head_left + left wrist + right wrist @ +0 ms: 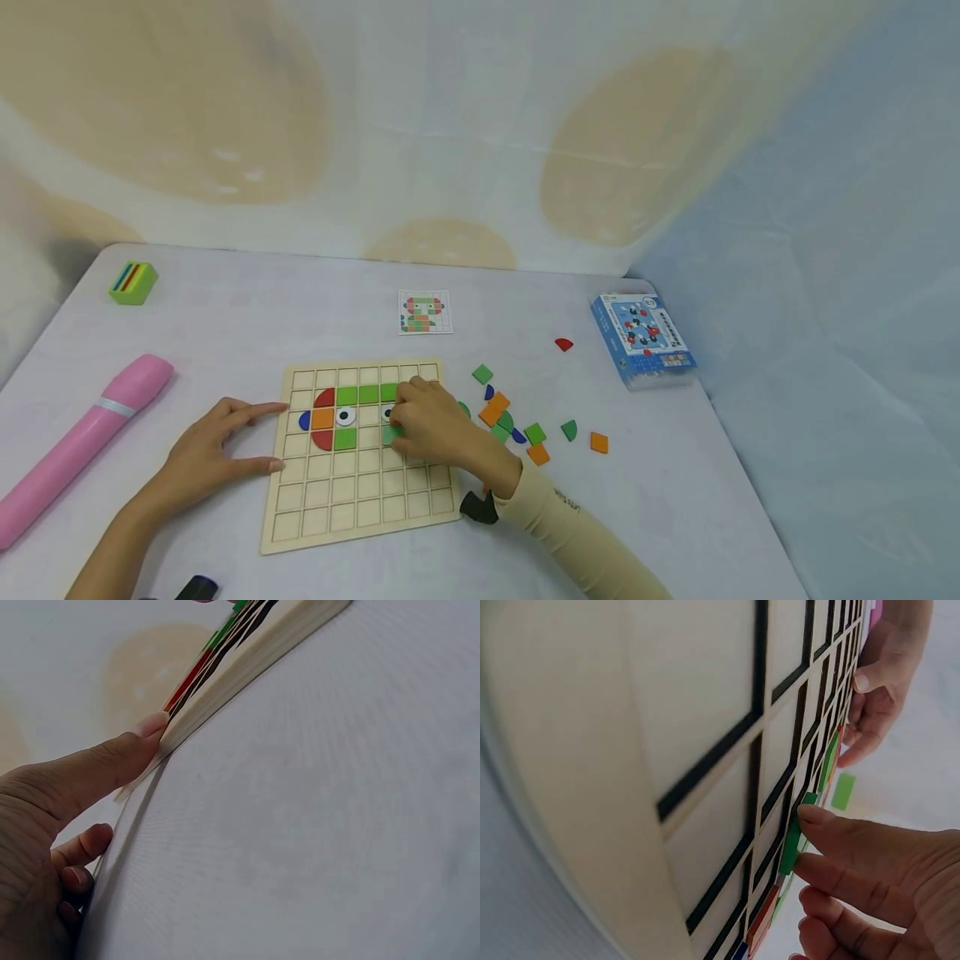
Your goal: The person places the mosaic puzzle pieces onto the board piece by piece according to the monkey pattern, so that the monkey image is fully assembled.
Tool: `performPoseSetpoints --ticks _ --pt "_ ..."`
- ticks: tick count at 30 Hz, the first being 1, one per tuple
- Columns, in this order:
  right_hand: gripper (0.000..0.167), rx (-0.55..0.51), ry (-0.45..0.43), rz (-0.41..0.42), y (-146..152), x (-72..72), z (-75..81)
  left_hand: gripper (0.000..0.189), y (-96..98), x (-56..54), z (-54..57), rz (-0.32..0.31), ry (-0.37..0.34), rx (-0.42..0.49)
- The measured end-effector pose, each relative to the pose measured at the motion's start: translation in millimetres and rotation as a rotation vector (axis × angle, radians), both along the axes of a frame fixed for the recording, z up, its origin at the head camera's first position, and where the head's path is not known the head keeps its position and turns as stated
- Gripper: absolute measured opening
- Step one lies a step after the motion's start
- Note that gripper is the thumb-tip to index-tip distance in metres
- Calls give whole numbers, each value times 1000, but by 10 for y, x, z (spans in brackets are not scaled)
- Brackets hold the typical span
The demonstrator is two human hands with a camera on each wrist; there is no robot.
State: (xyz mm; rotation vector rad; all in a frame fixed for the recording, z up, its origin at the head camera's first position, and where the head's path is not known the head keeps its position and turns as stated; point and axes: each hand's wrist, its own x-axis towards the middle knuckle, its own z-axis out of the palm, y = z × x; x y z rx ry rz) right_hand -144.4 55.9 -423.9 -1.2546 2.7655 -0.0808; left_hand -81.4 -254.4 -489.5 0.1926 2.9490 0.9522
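A pale wooden grid board (315, 521) lies on the table, with colored tiles set in its upper squares. Red quarter-round tiles (323, 440), an orange square (322, 418), a blue half-round (304, 421), an eye tile (345, 416) and green squares (368, 394) form a pattern. My right hand (435, 425) pinches a green tile (793, 838) between thumb and index finger at the board's surface, partly covering a second eye tile (387, 412). The thumb and index finger of my left hand (206, 450) are extended and touch the board's left edge.
Loose orange, green and blue tiles (536, 433) lie right of the board, a red one (564, 344) farther back. A pattern card (425, 312) lies behind it. Around are a blue box (643, 337), a green block (133, 283), a pink roll (82, 446) and a black object (478, 507).
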Motion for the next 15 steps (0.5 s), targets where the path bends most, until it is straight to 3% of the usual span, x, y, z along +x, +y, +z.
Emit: performPoseSetpoints --ticks 7,15 --pt "12 -14 18 -18 -32 19 -31 80 11 11 9 0 1 6" --pt "19 -7 15 -34 -54 38 -40 80 14 8 20 -2 -12 24"
